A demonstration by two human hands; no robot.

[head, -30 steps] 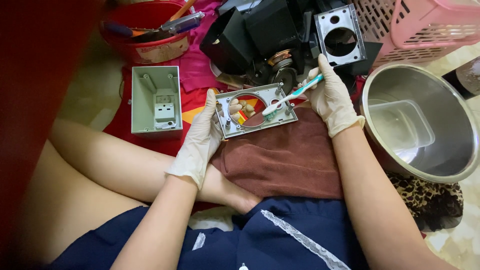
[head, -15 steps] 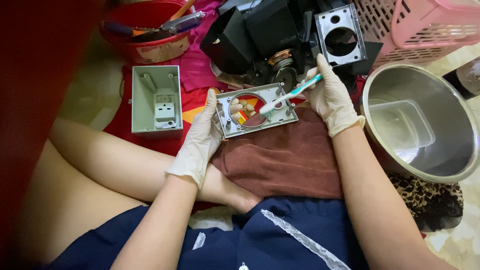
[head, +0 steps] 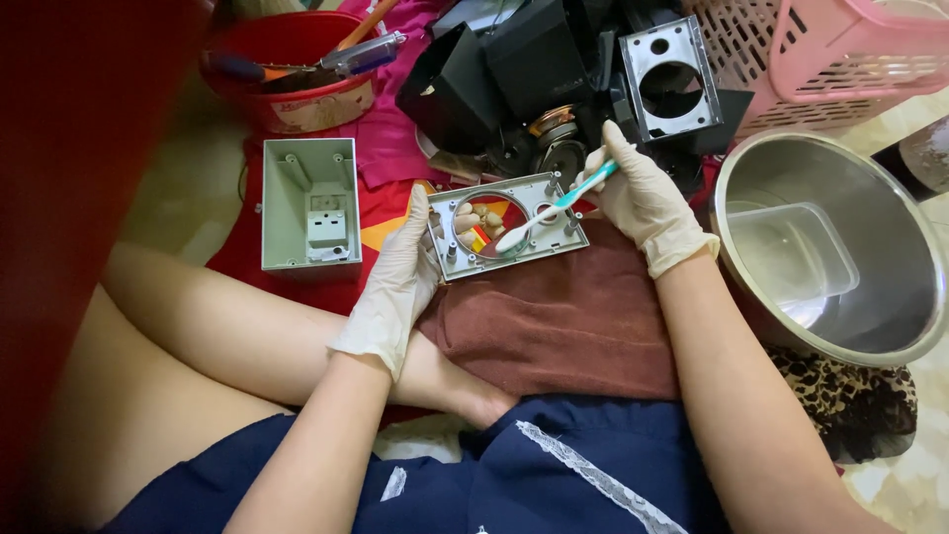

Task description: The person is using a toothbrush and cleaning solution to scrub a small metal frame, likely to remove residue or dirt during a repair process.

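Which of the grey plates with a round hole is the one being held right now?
The light grey plate over the brown towel: left hand grips its edge, right hand brushes it with a toothbrush. The other plate leans untouched among black parts.

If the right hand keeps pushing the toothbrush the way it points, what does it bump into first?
The right hand aims the toothbrush down-left, so its head would probably meet the grey plate at the rim of its round hole, then likely the left hand's fingers showing through. Depth is unclear.

Two gloved hands are showing: left hand [head: 395, 282], right hand [head: 643, 198]. One toothbrush [head: 554, 206] and two grey housing parts, the frame [head: 509, 225] and box [head: 309, 203], are lying out. One steel bowl [head: 840, 316], one red tub [head: 287, 74] and one pink basket [head: 850, 54] are standing nearby.
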